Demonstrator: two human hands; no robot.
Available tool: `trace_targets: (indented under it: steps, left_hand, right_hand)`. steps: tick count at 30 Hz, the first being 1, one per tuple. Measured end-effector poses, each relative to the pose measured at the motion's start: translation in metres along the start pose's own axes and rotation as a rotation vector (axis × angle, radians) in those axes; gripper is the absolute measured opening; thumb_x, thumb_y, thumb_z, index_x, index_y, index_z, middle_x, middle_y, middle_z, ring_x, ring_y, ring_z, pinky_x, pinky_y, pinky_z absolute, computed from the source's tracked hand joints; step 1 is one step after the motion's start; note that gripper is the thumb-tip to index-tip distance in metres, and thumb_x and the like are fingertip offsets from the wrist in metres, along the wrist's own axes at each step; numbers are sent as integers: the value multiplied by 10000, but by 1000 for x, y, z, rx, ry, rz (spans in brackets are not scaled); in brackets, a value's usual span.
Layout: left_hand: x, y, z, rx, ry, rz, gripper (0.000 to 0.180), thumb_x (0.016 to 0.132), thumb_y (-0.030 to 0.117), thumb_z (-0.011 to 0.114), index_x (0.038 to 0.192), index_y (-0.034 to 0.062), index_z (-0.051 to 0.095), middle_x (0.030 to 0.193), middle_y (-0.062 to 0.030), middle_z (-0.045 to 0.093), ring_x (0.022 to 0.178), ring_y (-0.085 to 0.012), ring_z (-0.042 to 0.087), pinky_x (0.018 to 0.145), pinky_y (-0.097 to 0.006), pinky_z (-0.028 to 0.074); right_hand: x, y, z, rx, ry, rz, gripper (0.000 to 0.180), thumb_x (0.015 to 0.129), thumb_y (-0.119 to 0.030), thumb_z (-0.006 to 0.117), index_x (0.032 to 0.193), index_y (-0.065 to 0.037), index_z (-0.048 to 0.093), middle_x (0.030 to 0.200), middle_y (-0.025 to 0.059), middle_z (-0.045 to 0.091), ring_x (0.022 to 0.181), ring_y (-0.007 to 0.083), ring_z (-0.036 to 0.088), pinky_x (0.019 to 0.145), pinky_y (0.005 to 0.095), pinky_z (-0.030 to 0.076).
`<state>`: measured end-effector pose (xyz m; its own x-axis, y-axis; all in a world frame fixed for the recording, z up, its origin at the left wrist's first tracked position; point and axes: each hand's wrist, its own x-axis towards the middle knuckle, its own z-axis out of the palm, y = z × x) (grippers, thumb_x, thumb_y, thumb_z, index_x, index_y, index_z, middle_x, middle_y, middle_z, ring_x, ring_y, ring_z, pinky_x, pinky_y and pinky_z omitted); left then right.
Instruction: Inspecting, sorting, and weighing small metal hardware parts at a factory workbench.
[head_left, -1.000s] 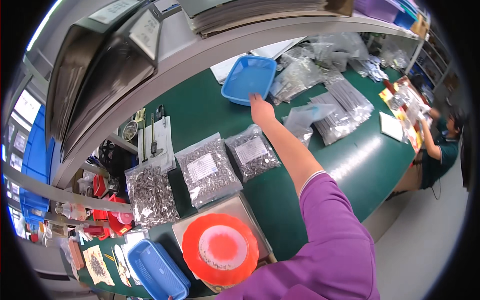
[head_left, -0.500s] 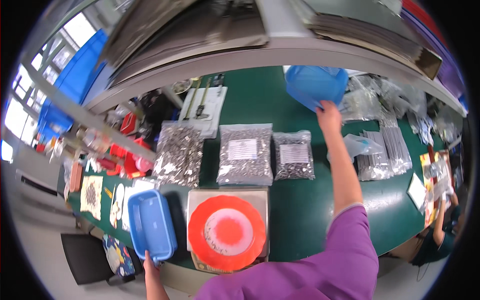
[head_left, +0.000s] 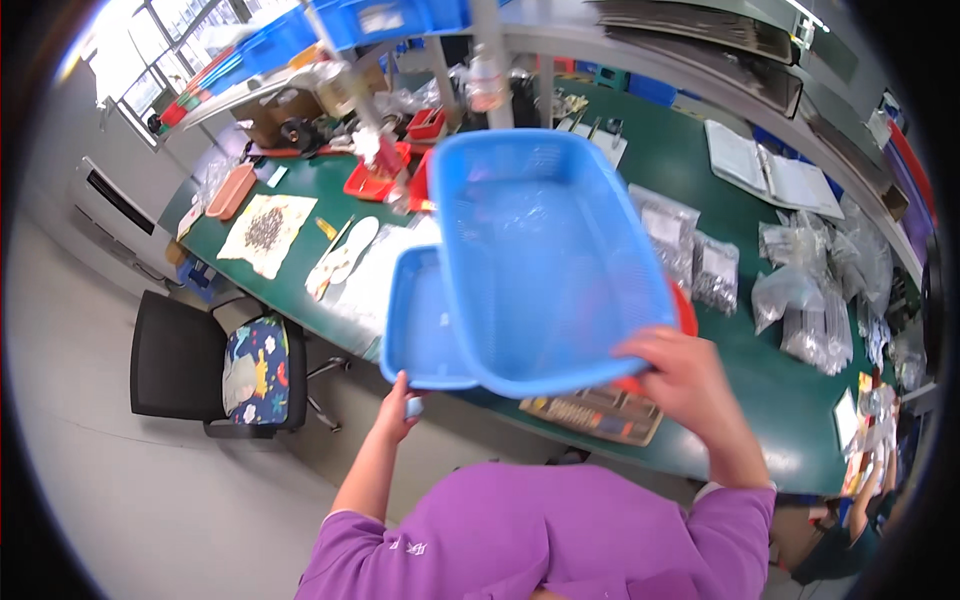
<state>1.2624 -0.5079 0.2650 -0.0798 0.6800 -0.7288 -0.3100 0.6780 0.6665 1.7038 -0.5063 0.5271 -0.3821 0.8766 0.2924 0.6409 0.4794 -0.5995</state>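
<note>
My right hand (head_left: 690, 375) is closed on the near right corner of a large blue plastic basket (head_left: 545, 300), which is raised and tilted toward me. Behind its left side is a smaller blue plastic tray (head_left: 415, 320). My left hand (head_left: 393, 412) grips that tray by its near edge, with the thumb on the rim. Both containers look bare inside, though the basket covers part of the tray. Past the basket's right edge shows a sliver of a red round dish (head_left: 686, 312); the rest is hidden.
Clear bags of small metal pieces (head_left: 716, 272) lie right of the basket, near plastic-wrapped strips (head_left: 815, 335). At left are a cloth with dark bits (head_left: 265, 230), a pink tray (head_left: 232, 190) and red bins (head_left: 375, 178). A chair (head_left: 180, 355) stands left; another person's arm (head_left: 862, 505) shows far right.
My right hand has brought the large basket from the table's far side toward me and left, beside the smaller tray. The view has swung left. My left hand stays on the tray.
</note>
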Motion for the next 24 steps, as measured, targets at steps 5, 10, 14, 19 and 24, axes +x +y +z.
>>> trace_targets:
  steps: [5,10,14,19,24]
  left_hand:
    - [-30,-16,-74,173,-134,30,520,1032,490,401,1278,42,498,1143,-90,711,544,-78,462,455,-225,321]
    - [-70,-55,-218,99,75,50,354,1032,411,432,1133,83,518,1060,-96,734,558,-94,507,402,-245,327]
    - [-90,-93,-308,-59,236,-18,299,1032,386,436,1061,99,511,1055,-108,732,564,-112,518,390,-244,316]
    - [-73,-87,-319,-250,290,-79,296,1040,362,422,1080,80,501,1075,-145,717,574,-112,513,397,-234,314]
    - [-38,-41,-318,-17,145,61,301,1024,318,461,1135,43,512,1101,-117,709,544,-97,449,418,-240,319]
  right_hand:
    - [56,-7,223,-85,-21,4,218,811,-66,618,1025,-84,653,1024,111,642,902,342,652,783,434,537]
    - [48,-8,285,-406,-427,186,455,731,-389,787,1079,-119,671,1070,133,631,869,349,661,729,470,546]
    - [46,-32,291,-809,-242,-61,588,674,-423,814,1134,-93,653,1184,131,585,878,318,618,791,420,512]
    - [75,-50,312,-372,-394,-82,383,856,-216,668,1228,-184,580,896,104,655,846,313,653,701,438,525]
    - [76,-34,306,-493,-389,-151,269,886,-280,639,1145,-209,628,815,56,622,778,290,631,649,426,514]
